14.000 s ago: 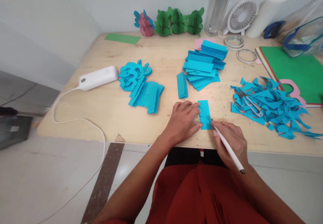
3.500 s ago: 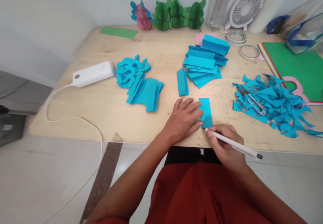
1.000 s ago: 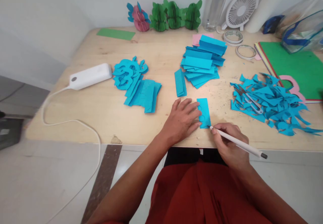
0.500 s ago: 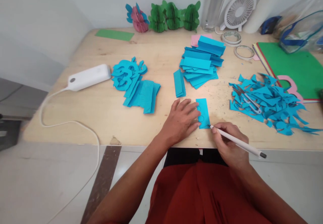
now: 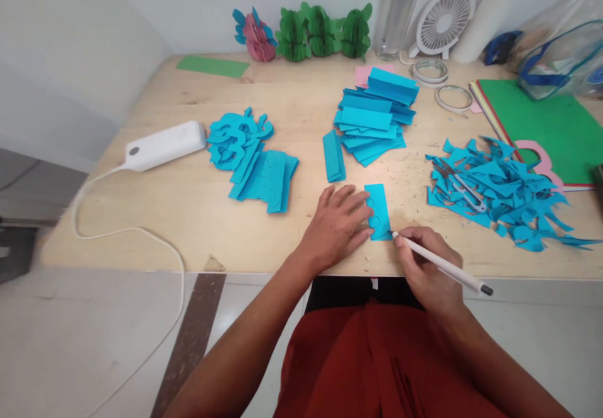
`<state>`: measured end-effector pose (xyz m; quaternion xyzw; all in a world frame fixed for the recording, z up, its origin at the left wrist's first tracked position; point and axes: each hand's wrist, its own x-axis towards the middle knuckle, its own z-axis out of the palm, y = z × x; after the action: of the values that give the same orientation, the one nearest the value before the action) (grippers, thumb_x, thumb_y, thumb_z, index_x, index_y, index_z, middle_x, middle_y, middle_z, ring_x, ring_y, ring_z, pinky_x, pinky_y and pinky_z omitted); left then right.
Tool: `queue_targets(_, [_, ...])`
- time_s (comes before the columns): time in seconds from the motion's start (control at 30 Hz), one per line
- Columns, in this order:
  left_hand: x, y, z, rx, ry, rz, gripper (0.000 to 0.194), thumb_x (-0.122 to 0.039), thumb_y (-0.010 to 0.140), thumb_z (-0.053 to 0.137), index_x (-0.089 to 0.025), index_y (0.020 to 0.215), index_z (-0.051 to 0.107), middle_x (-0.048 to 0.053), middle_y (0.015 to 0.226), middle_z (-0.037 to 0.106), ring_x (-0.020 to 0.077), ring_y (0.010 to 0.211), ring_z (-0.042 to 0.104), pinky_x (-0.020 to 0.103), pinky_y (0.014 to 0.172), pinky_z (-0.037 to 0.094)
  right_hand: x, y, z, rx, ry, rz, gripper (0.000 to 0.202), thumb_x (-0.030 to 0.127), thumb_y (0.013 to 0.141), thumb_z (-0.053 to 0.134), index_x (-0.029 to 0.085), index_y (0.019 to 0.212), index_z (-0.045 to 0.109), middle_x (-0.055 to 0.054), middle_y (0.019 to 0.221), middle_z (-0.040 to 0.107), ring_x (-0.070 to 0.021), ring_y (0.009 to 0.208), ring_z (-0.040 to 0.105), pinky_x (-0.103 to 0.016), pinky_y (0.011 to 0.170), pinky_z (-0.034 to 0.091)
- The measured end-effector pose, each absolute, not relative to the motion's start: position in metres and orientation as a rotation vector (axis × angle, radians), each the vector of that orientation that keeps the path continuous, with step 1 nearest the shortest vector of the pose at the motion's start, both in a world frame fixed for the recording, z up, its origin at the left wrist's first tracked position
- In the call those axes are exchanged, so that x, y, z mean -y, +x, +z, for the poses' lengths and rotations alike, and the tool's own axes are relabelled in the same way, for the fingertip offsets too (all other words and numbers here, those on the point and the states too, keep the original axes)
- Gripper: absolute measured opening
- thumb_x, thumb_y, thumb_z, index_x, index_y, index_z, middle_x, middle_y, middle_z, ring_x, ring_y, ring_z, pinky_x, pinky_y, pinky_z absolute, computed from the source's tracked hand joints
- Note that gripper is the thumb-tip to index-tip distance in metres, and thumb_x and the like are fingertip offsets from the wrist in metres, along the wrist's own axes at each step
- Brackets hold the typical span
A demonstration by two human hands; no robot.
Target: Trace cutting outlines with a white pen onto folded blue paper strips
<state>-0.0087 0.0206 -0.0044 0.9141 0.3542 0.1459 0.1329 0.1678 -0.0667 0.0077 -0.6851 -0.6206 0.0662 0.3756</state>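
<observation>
A small blue paper rectangle (image 5: 382,217) with drawn curved lines lies near the table's front edge. My left hand (image 5: 336,226) rests flat on its left side, fingers spread. In my right hand (image 5: 431,267) is a white pen (image 5: 443,263), its tip at the paper's lower right corner. Beyond the paper lie a small folded blue piece (image 5: 333,157) and a pile of folded blue strips (image 5: 372,119). To the left are cut-out blue shapes (image 5: 235,138) beside stacked blue pieces (image 5: 266,179).
Blue scraps (image 5: 509,192) with small scissors (image 5: 464,188) on them lie at the right, near a green sheet (image 5: 551,122). Tape rolls (image 5: 453,97), a white fan (image 5: 443,22) and green paper figures (image 5: 320,31) stand behind. A white device (image 5: 164,144) with a cable sits left.
Both hands and the pen have stayed almost in place. The whole view has shifted very slightly.
</observation>
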Motion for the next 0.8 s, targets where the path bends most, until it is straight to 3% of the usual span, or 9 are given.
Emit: queue_targets(0.8, [-0.0208, -0.0082, -0.0041, -1.026, 2.662, 0.423, 0.023, -0.037, 0.094, 0.052, -0.024, 0.110, 0.063, 0.005, 0.141, 0.053, 0.0293, 0.134, 0.038, 0.052, 0.113, 0.024, 0.0648, 0.1671, 0.0030, 1.613, -1.712, 0.116, 0.009, 0.024, 0.088, 0.055, 0.022, 0.083, 0.063, -0.002, 0.073, 0.068, -0.0168, 0.068, 0.064, -0.029, 0.064, 0.050])
